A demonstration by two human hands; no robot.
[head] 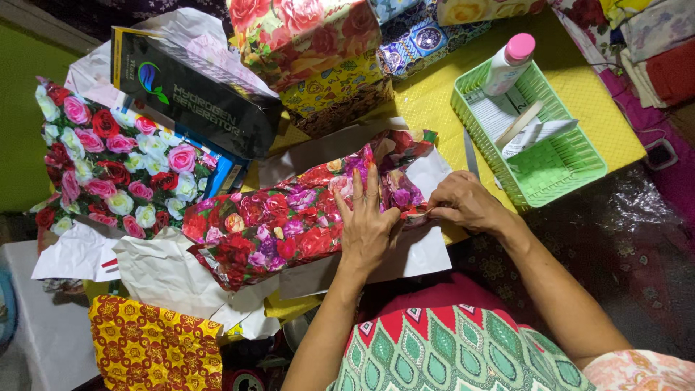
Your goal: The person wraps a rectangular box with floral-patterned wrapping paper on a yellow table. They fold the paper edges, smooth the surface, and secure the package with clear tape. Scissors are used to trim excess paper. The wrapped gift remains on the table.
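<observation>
The rose-print wrapped parcel [282, 228] is pressed flat under the open left hand [365, 221] while its unfinished end flap, just beside, is pinched by the right hand [463, 203].

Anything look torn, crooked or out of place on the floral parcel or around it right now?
Nothing looks damaged. The floral-wrapped parcel is unfinished: the left hand presses it flat while the right hand pinches the end fold, where the paper's white underside still shows. Crumpled white paper lies loose beside it.
</observation>
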